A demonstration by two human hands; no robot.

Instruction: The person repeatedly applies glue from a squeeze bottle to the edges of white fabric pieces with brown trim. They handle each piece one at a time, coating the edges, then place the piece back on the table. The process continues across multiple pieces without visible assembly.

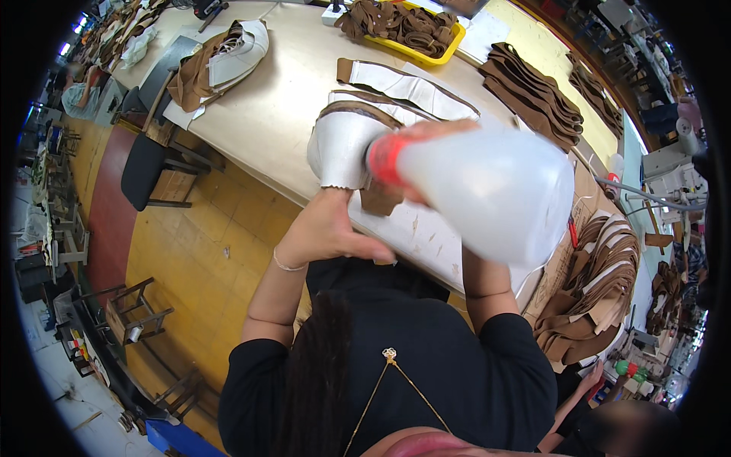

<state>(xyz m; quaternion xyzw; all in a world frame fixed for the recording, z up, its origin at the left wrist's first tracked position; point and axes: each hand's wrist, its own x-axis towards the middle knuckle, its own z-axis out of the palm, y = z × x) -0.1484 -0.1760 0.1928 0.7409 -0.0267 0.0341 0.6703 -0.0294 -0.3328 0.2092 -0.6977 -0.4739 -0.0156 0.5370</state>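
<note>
My left hand (329, 227) is up inside a curved white piece (346, 148) with a brown edge and a zigzag-cut end, which looks like a leather or fabric bag part. Its fingers are hidden under the piece, and the thumb sticks out to the right. A translucent white plastic bottle (502, 190) with a red neck lies tilted in my right hand (449, 129), its neck pointing left against or close to the white piece. The bottle covers most of that hand. Just beyond, flat white pieces with brown edges (407, 87) lie on the table (297, 76).
A yellow basket (457, 38) of brown strips stands at the back. Stacked brown strips (533, 99) lie to the right, with a larger pile (594, 289) nearer. Brown-and-white parts (232, 61) rest at the far left. A black chair (145, 171) stands left of the table.
</note>
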